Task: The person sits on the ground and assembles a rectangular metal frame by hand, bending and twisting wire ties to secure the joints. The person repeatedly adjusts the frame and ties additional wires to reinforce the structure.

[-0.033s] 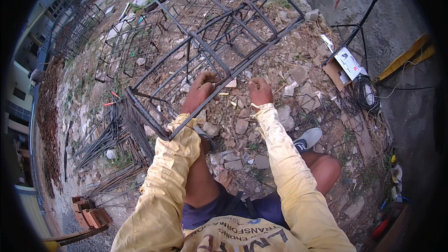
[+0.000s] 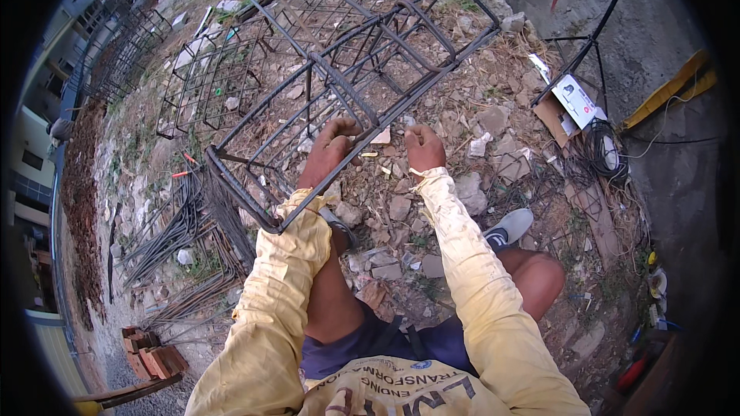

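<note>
The left hand (image 2: 333,142) has its fingers curled shut around a bar of the rebar cage (image 2: 362,62), which lies on rubble-strewn ground and stretches away ahead of the fingers. The right hand (image 2: 424,146) is just beside, fingers bunched at the cage's lower bar; what they grip is too small to tell. Loose rebar rods (image 2: 173,235) lie to the left.
</note>
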Demonstrator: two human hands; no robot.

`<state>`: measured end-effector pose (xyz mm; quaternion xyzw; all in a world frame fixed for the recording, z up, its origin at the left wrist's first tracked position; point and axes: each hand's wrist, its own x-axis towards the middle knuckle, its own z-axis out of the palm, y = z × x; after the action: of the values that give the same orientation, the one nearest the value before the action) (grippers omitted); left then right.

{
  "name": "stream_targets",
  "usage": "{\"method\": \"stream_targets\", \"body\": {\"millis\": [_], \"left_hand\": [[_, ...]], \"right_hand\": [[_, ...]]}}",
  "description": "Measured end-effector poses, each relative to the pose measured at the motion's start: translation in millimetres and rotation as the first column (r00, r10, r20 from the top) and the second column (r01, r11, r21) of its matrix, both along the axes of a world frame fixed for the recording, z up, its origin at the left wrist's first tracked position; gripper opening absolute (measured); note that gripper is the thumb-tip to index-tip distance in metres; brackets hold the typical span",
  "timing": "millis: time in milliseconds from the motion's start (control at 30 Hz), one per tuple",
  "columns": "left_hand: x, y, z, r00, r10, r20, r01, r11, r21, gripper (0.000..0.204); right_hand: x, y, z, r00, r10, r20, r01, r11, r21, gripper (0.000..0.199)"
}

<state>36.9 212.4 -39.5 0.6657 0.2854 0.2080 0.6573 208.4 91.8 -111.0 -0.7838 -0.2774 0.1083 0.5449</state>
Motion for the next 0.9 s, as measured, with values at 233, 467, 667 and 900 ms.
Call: {"method": "stream_targets", "body": {"millis": [233,467,667,900], "left_hand": [[-2.5,3.0,-19.6,0.950,0.313,-0.005,-0.309,0.940,0.145,0.034],[-9.9,-1.2,-15.5,0.969,0.197,-0.147,-0.134,0.926,0.354,0.020],[-6.5,-0.4,-15.9,0.931,0.312,-0.191,-0.232,0.907,0.353,0.021],[-11.5,6.9,-18.2,0.956,0.207,-0.209,-0.150,0.954,0.261,0.023]], "right_hand": [[-19.9,32.7,2.5,0.973,0.228,0.044,-0.231,0.970,0.082,0.024],[2.2,52.4,-4.9,0.867,0.477,0.147,-0.489,0.871,0.054,0.021],[0.0,50.7,7.7,0.922,0.386,-0.011,-0.377,0.906,0.193,0.025],[7.4,43.1,25.1,0.891,0.454,0.016,-0.453,0.883,0.121,0.026]]}}
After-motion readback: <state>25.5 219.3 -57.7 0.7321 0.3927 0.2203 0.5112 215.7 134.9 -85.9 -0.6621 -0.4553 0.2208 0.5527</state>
